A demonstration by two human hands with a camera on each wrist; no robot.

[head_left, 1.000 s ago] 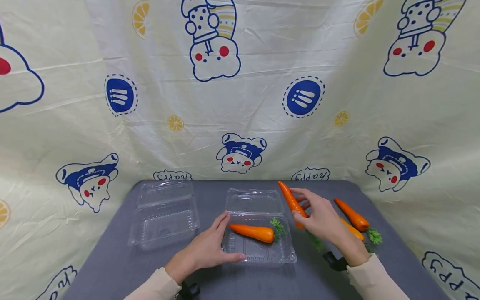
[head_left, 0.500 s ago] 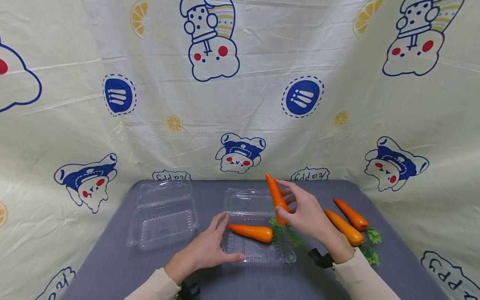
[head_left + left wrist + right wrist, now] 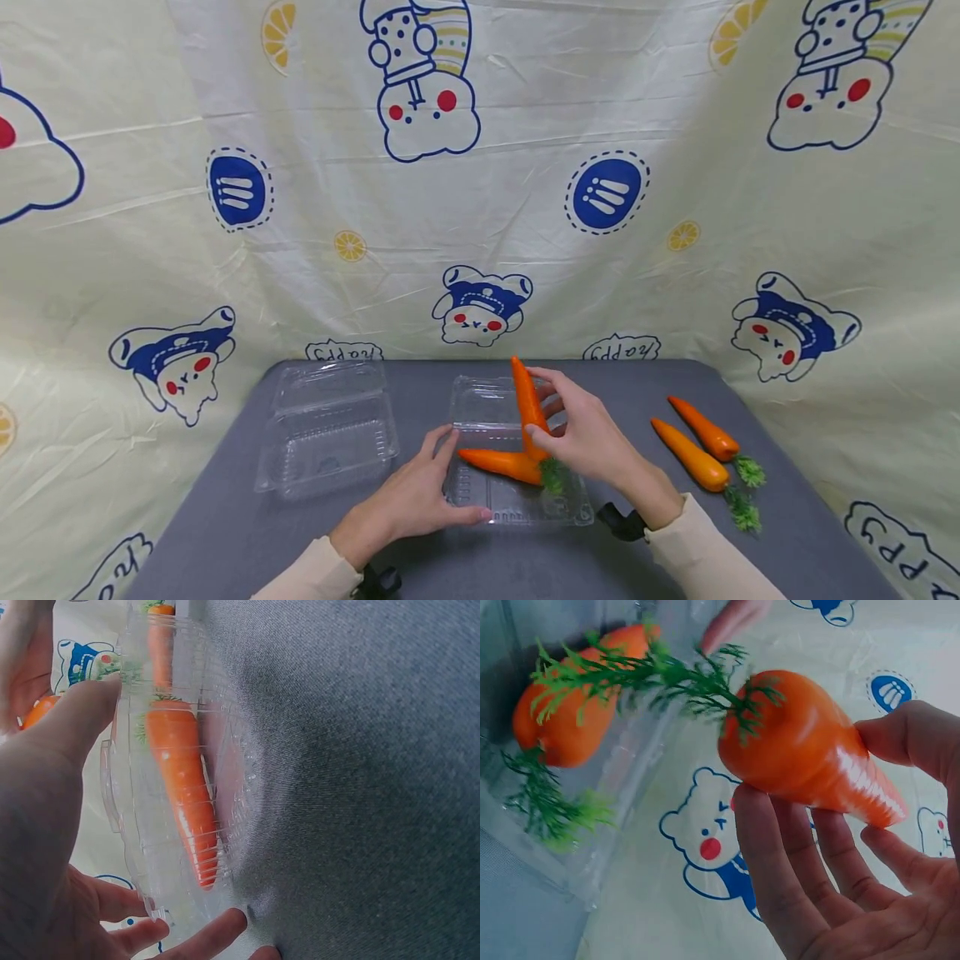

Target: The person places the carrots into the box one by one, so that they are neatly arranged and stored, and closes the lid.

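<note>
"What's just changed?"
"The right hand (image 3: 581, 425) has carried the held carrot (image 3: 527, 400) in from the right; a second ago it was beside the middle container (image 3: 517, 507), now it is over it, tip up, its greens (image 3: 645, 679) hanging above the inside carrot (image 3: 491, 463); I'd judge the carry nearly done, the release not yet made."

"And the grip?"
"Thumb one side, fingers the other, closed narrowly round the carrot; the left hand (image 3: 420, 492) is spread wide at the container's near left corner, thumb by the near rim, and has stayed there."

"How do the edges lie?"
"The lid (image 3: 483, 402) lies back towards the far edge of the table (image 3: 525, 571); the second container (image 3: 330, 446) sits by the left edge; the nearer loose carrot (image 3: 688, 454) and the farther loose carrot (image 3: 703, 427) lie side by side towards the right edge."

"Room to move?"
"Generous between container and loose carrots; a strip shows between the two containers; inside looks tighter, towards the right rim; the right wrist view shows the carrot bodies apart, but whether the greens touch, I cannot tell."
</note>
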